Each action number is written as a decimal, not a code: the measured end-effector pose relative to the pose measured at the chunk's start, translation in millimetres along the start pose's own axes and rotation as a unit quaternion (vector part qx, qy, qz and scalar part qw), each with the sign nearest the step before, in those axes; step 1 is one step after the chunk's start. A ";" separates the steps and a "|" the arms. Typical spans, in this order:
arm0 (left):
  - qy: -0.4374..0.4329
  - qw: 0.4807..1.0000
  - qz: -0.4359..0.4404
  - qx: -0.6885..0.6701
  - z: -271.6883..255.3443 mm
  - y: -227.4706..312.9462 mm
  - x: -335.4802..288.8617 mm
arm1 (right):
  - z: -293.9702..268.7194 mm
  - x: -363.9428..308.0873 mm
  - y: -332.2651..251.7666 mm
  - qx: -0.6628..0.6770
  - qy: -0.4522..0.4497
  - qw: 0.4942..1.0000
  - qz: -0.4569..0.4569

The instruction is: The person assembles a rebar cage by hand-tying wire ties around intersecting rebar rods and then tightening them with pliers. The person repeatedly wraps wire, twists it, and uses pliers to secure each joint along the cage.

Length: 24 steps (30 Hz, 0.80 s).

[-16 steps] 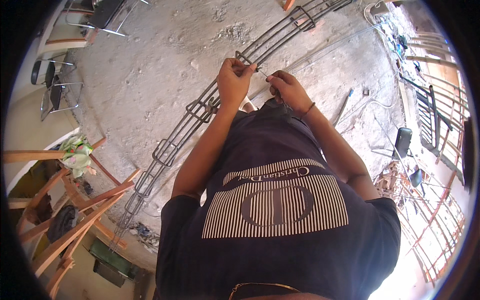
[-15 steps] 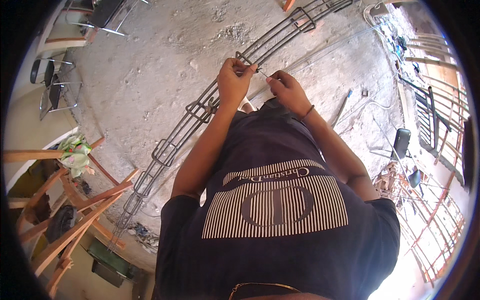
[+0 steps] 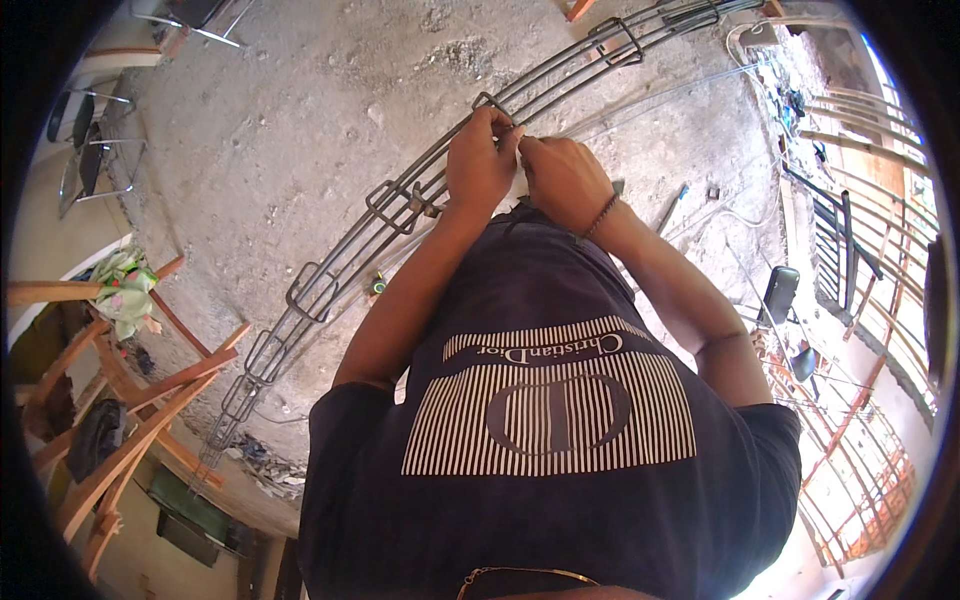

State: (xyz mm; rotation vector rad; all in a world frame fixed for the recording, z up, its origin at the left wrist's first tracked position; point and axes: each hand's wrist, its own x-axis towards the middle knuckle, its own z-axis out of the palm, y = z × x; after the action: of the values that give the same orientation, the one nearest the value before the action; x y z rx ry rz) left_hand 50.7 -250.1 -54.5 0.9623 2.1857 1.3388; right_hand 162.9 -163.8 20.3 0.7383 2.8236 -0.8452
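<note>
On my feed, the long dark-grey steel reinforcement cage (image 3: 418, 172) lies on the rough grey concrete floor (image 3: 300, 150), its long axis slanting from lower left to upper right, passing beneath the left hand (image 3: 482, 160). Both hands' fingers are curled inward; I cannot tell how tightly they close or what they grip. Compared with half a second ago, the right hand (image 3: 570, 180) has moved against the left's fingertips, and the thin wire between them no longer shows. Slender parallel rods run through bent, rounded-corner rectangular stirrups (image 3: 388, 205).
</note>
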 end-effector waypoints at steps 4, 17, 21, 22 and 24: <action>0.007 1.000 -0.015 -0.002 -1.1 -0.1 0.5 | -14.3 33.4 15.4 -0.043 -0.012 0.995 -0.084; 0.041 0.998 -0.026 -0.050 3.5 -7.5 2.2 | 60.7 9.2 68.7 0.684 -0.145 0.635 0.330; 0.022 0.999 -0.015 -0.039 1.4 -5.4 5.7 | 51.3 3.8 70.3 0.665 -0.144 0.650 0.337; 0.016 0.999 -0.025 -0.045 0.3 -4.7 6.1 | 43.5 2.3 69.9 0.647 -0.139 0.674 0.328; 0.036 0.999 -0.009 -0.034 -1.3 -3.8 6.8 | 24.5 2.0 69.5 0.319 0.058 0.910 0.258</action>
State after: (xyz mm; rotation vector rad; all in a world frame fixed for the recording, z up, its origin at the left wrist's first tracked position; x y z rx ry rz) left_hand 43.9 -247.1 -57.1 0.8790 2.1822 1.4500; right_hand 193.4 -125.6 -34.9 1.5620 2.2061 -1.6503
